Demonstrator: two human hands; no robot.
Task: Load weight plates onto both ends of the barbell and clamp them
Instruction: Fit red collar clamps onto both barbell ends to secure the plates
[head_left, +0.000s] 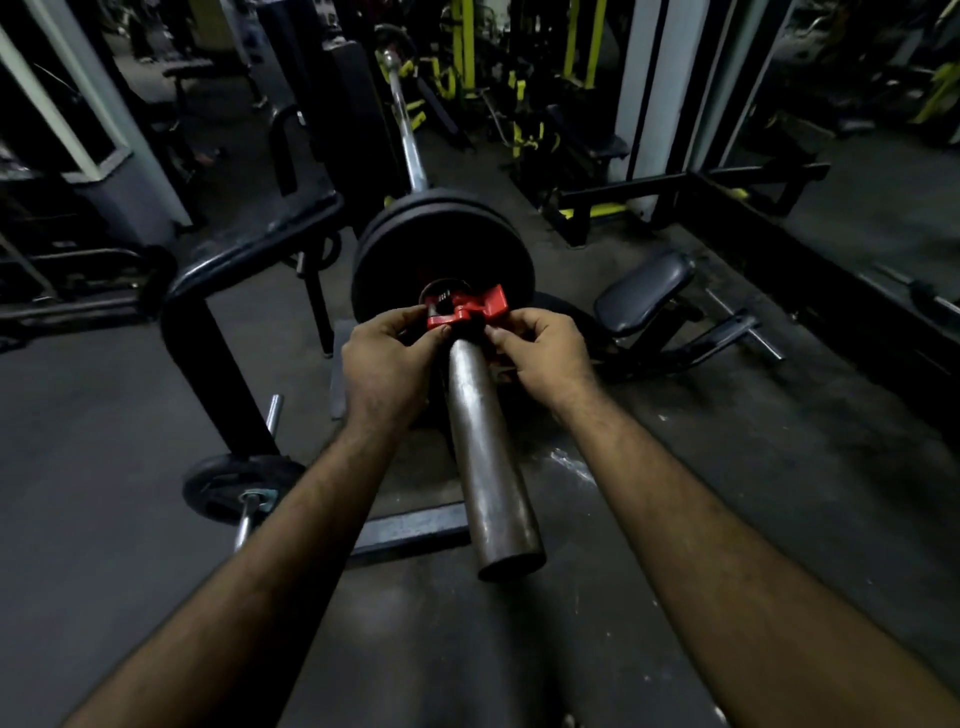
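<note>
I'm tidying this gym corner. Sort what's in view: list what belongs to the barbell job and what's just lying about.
Job: barbell, plates, red clamp, both hands, left and right, on the clamp.

Lying about: small bar with plate, padded bench, rack frame.

Sleeve (488, 467): bare steel tube, dull grey-brown, smooth but tarnished, with a faint sheen along its length. Shaft (408, 130): brighter, polished metal, chrome-like. Plates (441, 249): black, matt, apparently rubber-coated, with a smooth face. Collar (465, 309): red moulded plastic, semi-gloss, with a small dark metal spring visible at its hinge. Small plate (234, 486) on the floor: black, slightly glossy, on a shiny metal bar. Bench pad (644, 293): dark padded vinyl or leather-like cover, soft sheen. Frame (218, 374): black painted metal tube, scuffed. Floor (753, 493): dark rubber-like sheet, matt, rough, marked with pale dusty smears.
</note>
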